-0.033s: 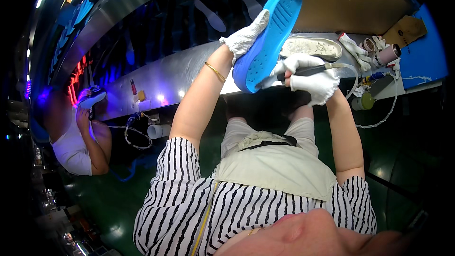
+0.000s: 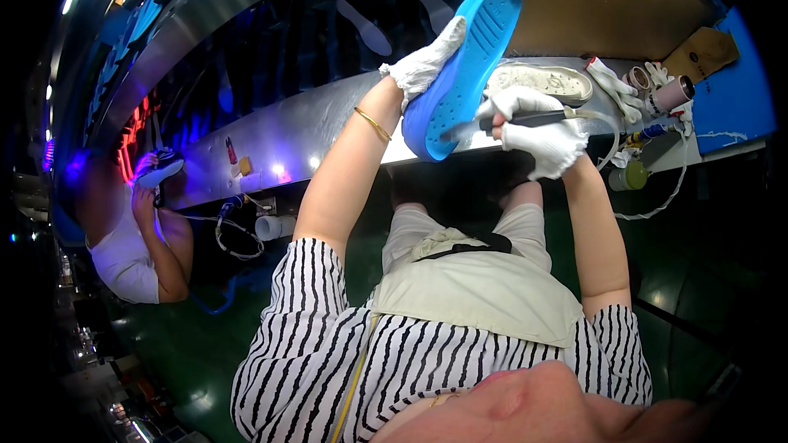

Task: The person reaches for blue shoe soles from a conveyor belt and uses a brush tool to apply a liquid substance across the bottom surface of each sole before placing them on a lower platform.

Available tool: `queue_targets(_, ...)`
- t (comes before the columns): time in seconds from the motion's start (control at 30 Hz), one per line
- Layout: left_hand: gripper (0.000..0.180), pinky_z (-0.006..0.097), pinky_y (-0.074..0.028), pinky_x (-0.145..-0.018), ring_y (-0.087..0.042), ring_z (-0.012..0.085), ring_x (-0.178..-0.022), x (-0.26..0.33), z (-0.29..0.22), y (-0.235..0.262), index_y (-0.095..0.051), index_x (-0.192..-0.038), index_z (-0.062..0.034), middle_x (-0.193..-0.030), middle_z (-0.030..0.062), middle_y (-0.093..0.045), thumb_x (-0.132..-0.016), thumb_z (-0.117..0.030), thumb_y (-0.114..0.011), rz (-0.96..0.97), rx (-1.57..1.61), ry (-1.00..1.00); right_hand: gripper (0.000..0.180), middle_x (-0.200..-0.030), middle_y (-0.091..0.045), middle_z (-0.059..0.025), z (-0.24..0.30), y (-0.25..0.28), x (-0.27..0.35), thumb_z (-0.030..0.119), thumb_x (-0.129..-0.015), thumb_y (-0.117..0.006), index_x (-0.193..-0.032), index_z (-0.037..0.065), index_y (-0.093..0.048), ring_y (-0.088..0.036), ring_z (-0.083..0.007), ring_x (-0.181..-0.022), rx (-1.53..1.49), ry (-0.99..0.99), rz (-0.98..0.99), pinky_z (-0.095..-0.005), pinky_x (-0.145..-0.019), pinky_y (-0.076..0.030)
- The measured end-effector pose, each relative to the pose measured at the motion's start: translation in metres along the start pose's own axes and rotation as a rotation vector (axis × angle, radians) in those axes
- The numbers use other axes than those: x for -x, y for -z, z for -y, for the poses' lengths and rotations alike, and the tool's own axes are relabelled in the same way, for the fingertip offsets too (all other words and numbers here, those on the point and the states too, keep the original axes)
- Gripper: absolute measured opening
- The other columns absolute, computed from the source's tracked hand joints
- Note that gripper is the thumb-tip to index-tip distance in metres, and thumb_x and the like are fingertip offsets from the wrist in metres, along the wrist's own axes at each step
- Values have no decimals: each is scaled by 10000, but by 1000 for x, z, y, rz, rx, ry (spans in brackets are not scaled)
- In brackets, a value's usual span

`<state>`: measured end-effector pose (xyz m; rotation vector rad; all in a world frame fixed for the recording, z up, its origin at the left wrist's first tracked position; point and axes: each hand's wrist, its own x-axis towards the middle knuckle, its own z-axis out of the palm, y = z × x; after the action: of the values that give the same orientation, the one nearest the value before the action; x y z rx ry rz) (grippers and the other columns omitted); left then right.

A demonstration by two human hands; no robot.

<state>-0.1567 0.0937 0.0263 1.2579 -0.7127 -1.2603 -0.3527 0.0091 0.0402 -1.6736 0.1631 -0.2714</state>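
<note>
My left hand (image 2: pixel 428 61), in a white glove, grips a blue shoe sole (image 2: pixel 472 66) by its left side and holds it up at a tilt over the bench. The sole's grooved and dimpled face is turned toward me; a dark piece shows at its upper tip. My right hand (image 2: pixel 533 127), in a white glove with some bare fingertips, is closed round a dark-handled brush (image 2: pixel 542 119) with a hose at its rear end. The pale, blurred brush tip meets the sole's lower end. Just behind my right hand, a cream shoe sole (image 2: pixel 542 82) lies on the bench.
The metal bench (image 2: pixel 328 115) runs across. To the right are white gloves (image 2: pixel 616 90), a pink cup (image 2: pixel 671 94), a green-lidded container (image 2: pixel 630 176) and a hanging hose (image 2: pixel 657 215). A cardboard box (image 2: pixel 599 8) stands behind. At left, another person (image 2: pixel 135 238) handles a shoe.
My right hand and the brush have shifted slightly, the tip now a little higher on the sole's lower end. My left hand and the sole stay almost still.
</note>
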Motion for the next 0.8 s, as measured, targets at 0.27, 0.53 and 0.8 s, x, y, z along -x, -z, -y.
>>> queue_targets(0.27, 895, 365, -552, -717, -614, 254, -924, 4, -2, 6, -416, -1331, -100, -1149, 175, -565, -729, -761, -430, -29, -24, 38, 119, -867, -617, -26, 3, 8, -1, 53, -673, -637, -781, 66, -589, -567, -125, -803, 193, 54, 66, -268, -775, -469)
queue_targets(0.53, 810, 372, -537, -783, -604, 235, -956, 16, -10, 11, -439, -1308, -97, -1142, 154, -574, -774, -705, -437, -37, 42, 38, 145, -840, -587, -56, -7, 20, -7, -46, -671, -578, -781, 45, -550, -558, -125, -773, 384, 233, 24, -271, -672, -482)
queue_targets(0.8, 832, 448, -368, -1006, -479, 306, -1156, 38, 14, 44, -356, -1347, -62, -1272, 169, -468, -813, -700, -359, -2, 600, -256, 160, -849, -625, -51, 4, 14, 6, 22, -758, -668, -890, 30, -579, -603, -91, -729, 15, 163, -289, -226, -651, -490)
